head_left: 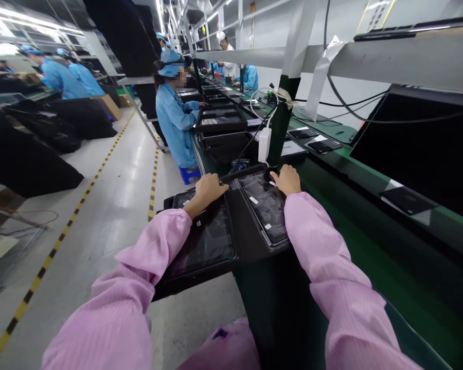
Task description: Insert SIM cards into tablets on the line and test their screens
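Note:
A black tray (244, 226) lies in front of me, its left part jutting past the bench edge over the floor. It carries two dark flat tablets with small white labels: the left tablet (214, 241), and the right tablet (268, 208) in wrinkled clear film. My left hand (210, 189) reaches over the left tablet, fingers curled over the tray's far edge and thumb toward the right. At the far right corner, my right hand (288, 180) is closed over the tray's edge, its thumb by the right tablet. The fingertips of both hands are partly hidden.
A dark post (283, 115) with a white adapter (265, 145) and cables rises just beyond the tray. More black trays (220, 119) stand farther along the bench. A person in blue (175, 115) works at the left side. Right, a green belt (343, 226) runs past a large dark screen (420, 144).

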Available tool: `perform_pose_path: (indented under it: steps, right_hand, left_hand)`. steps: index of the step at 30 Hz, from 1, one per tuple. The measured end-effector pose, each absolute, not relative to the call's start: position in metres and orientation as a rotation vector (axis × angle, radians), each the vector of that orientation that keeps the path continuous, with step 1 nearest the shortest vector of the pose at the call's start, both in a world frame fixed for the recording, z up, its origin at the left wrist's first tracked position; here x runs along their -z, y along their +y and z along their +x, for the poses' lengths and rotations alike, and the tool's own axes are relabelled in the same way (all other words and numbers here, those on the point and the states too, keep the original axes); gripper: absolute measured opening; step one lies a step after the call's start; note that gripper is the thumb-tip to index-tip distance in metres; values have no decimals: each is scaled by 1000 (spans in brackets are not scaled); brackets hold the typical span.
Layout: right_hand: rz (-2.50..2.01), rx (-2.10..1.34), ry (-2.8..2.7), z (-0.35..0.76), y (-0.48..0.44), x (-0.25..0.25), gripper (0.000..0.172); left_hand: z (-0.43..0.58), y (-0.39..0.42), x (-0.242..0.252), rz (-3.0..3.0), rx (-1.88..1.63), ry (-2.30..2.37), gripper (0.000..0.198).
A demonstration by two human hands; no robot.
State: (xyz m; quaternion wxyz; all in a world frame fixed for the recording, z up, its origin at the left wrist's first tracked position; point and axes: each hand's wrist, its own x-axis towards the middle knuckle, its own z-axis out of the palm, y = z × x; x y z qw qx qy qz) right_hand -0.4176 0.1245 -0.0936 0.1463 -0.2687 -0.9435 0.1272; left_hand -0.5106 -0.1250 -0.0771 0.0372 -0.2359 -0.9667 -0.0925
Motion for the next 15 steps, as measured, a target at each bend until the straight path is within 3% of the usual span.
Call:
perform_pose_path:
  steps: [8, 12, 15]
  right_hand:
    - [-816, -427, -2713, -418, 117, 83, 42]
    - [-872, -517, -2696, -369, 137, 72, 45]
    - [-966, -658, -2666, -306, 157, 80, 44]
  left_hand:
    - [-506, -124, 70, -770, 275, -3031, 41]
    - [-482, -194, 56, -678, 269, -3043, 60]
    - [-456, -276, 76, -279, 273, -3075, 73]
